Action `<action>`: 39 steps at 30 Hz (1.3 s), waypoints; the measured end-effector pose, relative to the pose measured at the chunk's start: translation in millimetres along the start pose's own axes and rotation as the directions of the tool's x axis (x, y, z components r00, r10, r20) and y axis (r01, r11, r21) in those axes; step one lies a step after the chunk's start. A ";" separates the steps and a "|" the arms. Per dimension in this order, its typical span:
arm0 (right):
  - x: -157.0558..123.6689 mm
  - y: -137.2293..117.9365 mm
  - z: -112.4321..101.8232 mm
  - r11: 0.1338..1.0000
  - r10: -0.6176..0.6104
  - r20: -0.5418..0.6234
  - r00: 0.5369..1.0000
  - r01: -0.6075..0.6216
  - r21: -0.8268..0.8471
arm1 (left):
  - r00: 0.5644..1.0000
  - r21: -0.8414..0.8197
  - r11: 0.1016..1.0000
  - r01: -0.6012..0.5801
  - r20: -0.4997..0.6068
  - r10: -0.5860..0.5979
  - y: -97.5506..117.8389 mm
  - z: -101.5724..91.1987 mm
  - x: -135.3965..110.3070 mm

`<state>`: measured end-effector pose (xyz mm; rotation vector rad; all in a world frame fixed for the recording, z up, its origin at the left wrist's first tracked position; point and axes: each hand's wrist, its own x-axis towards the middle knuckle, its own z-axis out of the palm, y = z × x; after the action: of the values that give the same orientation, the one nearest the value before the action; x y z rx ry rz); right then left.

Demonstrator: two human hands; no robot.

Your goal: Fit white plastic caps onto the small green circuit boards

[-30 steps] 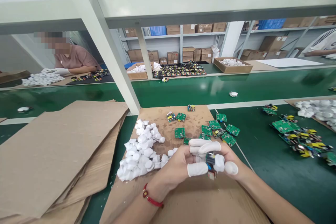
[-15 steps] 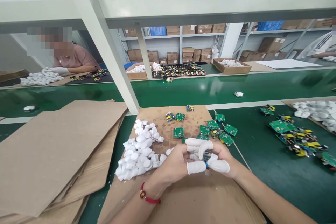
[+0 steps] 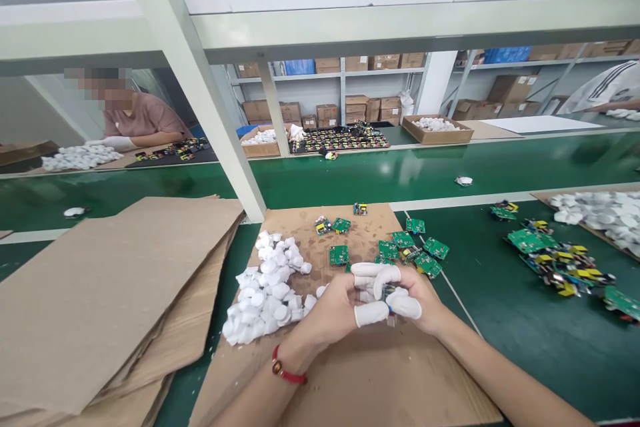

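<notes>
My left hand (image 3: 340, 310) and my right hand (image 3: 419, 290) meet over a cardboard sheet, with white covers on several fingertips. Between them they grip a small circuit board (image 3: 388, 291), mostly hidden by the fingers; a bit of blue shows on it. Whether a white piece is held against it I cannot tell. Left of my hands lies a heap of small white pieces (image 3: 273, 283), some with round flat faces. Just beyond my fingers several green circuit boards (image 3: 339, 254) lie on the cardboard sheet (image 3: 350, 380).
Stacked cardboard sheets (image 3: 110, 287) lie at left beside a slanted white post (image 3: 200, 80). More boards (image 3: 565, 257) are piled at right. Beyond runs a green conveyor belt (image 3: 390, 177) carrying a few spaced units. A co-worker (image 3: 145, 117) sits across it at far left.
Units on the conveyor belt have shifted to the right. The camera view has tilted slightly. My hands stay together around the board, with only small finger movement.
</notes>
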<state>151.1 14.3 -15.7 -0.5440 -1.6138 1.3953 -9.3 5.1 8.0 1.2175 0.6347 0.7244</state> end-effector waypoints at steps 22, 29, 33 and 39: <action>0.5 -16.5 2.6 0.985 -0.088 0.088 0.992 0.100 -0.143 | 1.000 -0.092 0.996 -0.015 0.018 0.017 -3.1 5.7 -5.6; -2.0 -20.0 0.1 0.987 -0.105 0.279 0.955 0.066 0.147 | 0.986 -0.071 0.997 -0.025 0.164 0.036 2.4 4.0 -8.9; 0.2 -17.6 -2.6 0.978 -0.117 0.331 0.936 0.052 0.200 | 0.965 -0.058 0.998 -0.019 0.259 0.033 6.4 0.9 -12.0; 2.3 -19.2 -0.7 0.976 -0.133 0.341 0.931 0.062 0.211 | 0.954 0.023 1.000 -0.012 0.301 0.005 17.3 5.9 -12.8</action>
<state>154.8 11.4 3.1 -0.0940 -1.7287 1.6220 -15.3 -5.3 26.8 1.3221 0.3868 0.5242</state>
